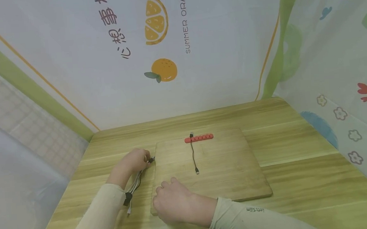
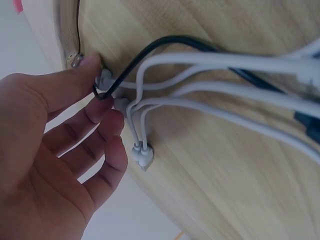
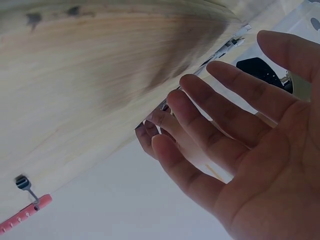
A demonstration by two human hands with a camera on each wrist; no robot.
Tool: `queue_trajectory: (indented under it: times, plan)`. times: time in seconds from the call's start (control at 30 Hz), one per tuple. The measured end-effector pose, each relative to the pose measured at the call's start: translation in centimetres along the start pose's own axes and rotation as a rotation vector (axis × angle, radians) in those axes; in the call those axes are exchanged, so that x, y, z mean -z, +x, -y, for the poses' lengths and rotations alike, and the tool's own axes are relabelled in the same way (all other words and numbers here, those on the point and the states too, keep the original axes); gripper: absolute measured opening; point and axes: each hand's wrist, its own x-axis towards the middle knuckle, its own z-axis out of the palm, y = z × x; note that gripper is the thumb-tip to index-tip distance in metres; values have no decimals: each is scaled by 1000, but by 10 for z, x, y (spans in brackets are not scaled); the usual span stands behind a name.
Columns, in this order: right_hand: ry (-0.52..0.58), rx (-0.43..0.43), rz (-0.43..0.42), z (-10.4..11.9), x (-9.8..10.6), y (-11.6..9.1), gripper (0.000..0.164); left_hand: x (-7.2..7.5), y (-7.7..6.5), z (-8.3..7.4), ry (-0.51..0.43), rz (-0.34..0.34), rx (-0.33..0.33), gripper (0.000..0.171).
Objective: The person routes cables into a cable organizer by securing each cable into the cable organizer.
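My left hand [image 1: 137, 159] is at the left edge of the wooden board [image 1: 225, 164]. Its thumb and fingertips pinch the plug end of a black cable [image 2: 185, 40], whose metal tip pokes out toward the board. White cables [image 2: 225, 82] run beside that cable, with a pair of white plugs [image 2: 142, 156] below the fingertips. My right hand [image 1: 173, 202] is over the board's front left corner; its fingers are extended and hold nothing in the right wrist view. Farther back on the board, a short black USB cable [image 1: 194, 156] crosses a red cable holder strip [image 1: 204, 137].
The board lies on a wood-grain table [image 1: 284, 139]. A black cable tie [image 1: 128, 199] gathers the cables by the left forearm, and a white plug [image 1: 129, 211] lies in front of it. Printed curtains [image 1: 217, 55] stand along the back and sides.
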Motion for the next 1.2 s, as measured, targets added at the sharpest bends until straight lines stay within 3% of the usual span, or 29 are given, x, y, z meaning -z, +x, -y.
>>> queue_trajectory:
  times: [0.33, 0.53, 0.7, 0.83, 0.97, 1.2]
  plan:
    - [10, 5, 15, -1, -3, -1, 20, -4, 2, -2, 29, -21, 1, 24]
    - [0, 3, 7, -2, -3, -2, 20, -2, 3, -3, 39, -31, 6, 11]
    - [22, 6, 17, -1, -5, -3, 22, 2, -2, -3, -3, 12, 29, 24]
    - [26, 7, 25, -1, -4, -3, 23, 3, -5, -1, -40, 43, 7, 25]
    - [15, 12, 18, -1, -4, -3, 22, 2, -6, 1, -40, 43, -18, 38]
    - [34, 16, 9, -2, -3, -4, 19, 7, -7, 5, -67, 70, 19, 56]
